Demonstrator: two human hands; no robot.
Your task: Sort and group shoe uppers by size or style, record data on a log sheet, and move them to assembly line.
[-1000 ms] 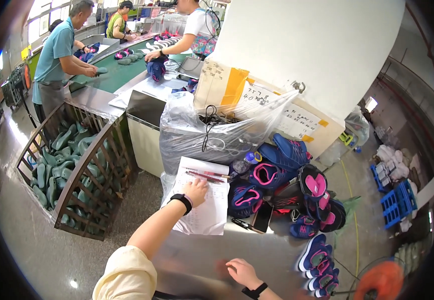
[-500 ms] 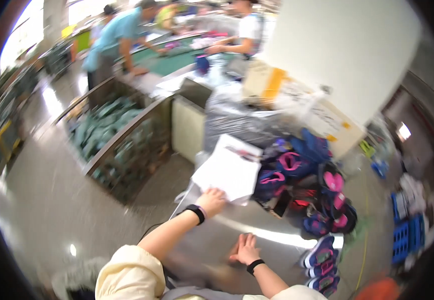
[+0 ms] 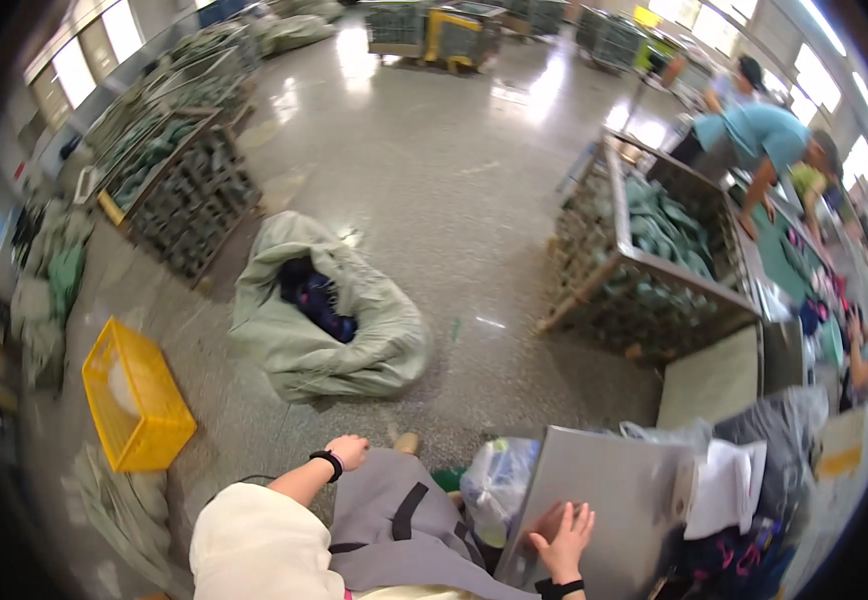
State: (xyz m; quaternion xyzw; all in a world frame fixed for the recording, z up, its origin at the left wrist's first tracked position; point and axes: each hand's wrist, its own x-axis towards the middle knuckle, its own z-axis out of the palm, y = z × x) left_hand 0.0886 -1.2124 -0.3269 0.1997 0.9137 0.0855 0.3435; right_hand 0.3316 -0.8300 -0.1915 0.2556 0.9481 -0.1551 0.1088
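My right hand (image 3: 564,545) rests on the bare grey metal tabletop (image 3: 599,480), fingers spread and holding nothing. In front of my grey apron (image 3: 384,500), my left hand (image 3: 347,452) hangs in the air with loosely curled fingers; I see nothing in it. A white sheet of paper (image 3: 722,490) lies at the table's right side, away from both hands. Dark shoes with pink parts (image 3: 729,553) are heaped below it. Ahead on the floor, a pale green sack (image 3: 374,345) stands with its mouth spread around dark navy shoes (image 3: 319,300).
A yellow plastic crate (image 3: 139,405) stands at left. Beyond it is a cart (image 3: 189,205) of green pieces; another cage cart (image 3: 654,265) stands at right. Beside the table sits a filled clear plastic bag (image 3: 499,485). A person in a blue shirt (image 3: 754,135) bends over a far table.
My view has swung left, bringing the sack and yellow crate into sight. My left hand has left the paper; my right hand is still over the table.
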